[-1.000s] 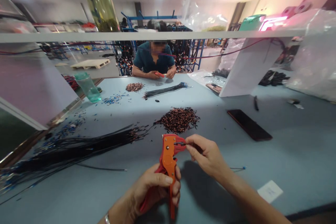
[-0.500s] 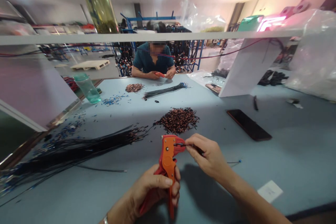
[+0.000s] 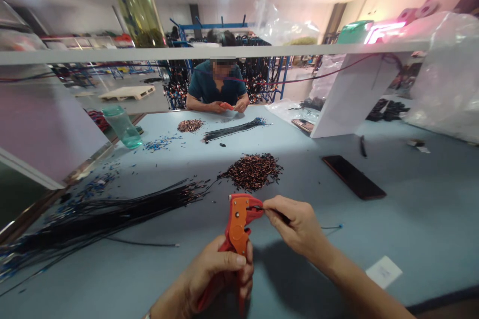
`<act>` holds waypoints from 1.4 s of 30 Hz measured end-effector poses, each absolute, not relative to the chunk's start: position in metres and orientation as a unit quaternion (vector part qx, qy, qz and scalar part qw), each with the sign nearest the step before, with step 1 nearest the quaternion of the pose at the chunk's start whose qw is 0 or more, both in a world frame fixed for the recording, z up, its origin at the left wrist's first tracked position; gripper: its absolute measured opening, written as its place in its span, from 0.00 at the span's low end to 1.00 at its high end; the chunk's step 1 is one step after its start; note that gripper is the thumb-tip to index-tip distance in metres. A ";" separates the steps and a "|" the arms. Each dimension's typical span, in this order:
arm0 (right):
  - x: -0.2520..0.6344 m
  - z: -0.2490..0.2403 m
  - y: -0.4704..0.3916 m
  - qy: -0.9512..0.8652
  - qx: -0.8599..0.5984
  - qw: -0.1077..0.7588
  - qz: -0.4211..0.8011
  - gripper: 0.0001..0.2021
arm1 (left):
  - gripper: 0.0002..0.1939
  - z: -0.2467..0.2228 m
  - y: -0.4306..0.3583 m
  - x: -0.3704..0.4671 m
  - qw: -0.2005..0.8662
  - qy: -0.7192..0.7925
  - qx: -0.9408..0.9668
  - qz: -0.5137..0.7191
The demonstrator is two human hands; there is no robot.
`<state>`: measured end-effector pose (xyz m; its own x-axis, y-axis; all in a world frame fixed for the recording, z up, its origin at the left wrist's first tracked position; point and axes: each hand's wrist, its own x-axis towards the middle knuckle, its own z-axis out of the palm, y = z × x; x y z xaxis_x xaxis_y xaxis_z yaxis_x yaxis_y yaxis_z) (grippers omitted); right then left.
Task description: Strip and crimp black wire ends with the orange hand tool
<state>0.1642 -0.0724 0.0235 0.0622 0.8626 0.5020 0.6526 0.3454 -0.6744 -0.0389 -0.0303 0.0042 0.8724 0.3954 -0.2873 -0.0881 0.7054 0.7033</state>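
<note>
My left hand [image 3: 224,269] is wrapped around the handles of a red and orange wire stripper [image 3: 238,227], held upright with its head pointing away from me. My right hand [image 3: 294,219] pinches a black wire [image 3: 266,208] between thumb and fingers; its end sits in the stripper's jaws. The wire's blue-tipped end [image 3: 340,227] shows beyond my right wrist, over the table. Just past the stripper lies a heap of short black and copper-coloured wire offcuts [image 3: 254,171]. Left of it, a long bundle of black wires [image 3: 123,217] stretches across the table.
A dark phone [image 3: 354,177] and a white paper slip [image 3: 384,272] lie to the right. Across the table, a person [image 3: 217,87] holds a similar red tool, near another wire bundle [image 3: 234,129]. A green bottle [image 3: 123,127] stands left. A white shelf [image 3: 262,52] spans above.
The stripper's orange handle has drawn in slightly toward the red one as my left fingers squeeze. My right hand keeps the wire in the jaws. The whole view has shifted a little.
</note>
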 end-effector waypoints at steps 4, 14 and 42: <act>0.163 0.023 -0.072 -0.676 -0.561 0.464 0.112 0.09 | 0.08 0.006 -0.031 -0.037 0.898 0.216 0.361 0.132; 0.164 0.025 -0.071 -0.679 -0.558 0.464 0.113 0.10 | 0.11 0.004 -0.031 -0.037 0.897 0.223 0.357 0.131; 0.155 0.012 -0.074 -0.677 -0.558 0.480 0.020 0.12 | 0.23 0.001 -0.035 -0.037 0.884 0.248 0.370 0.143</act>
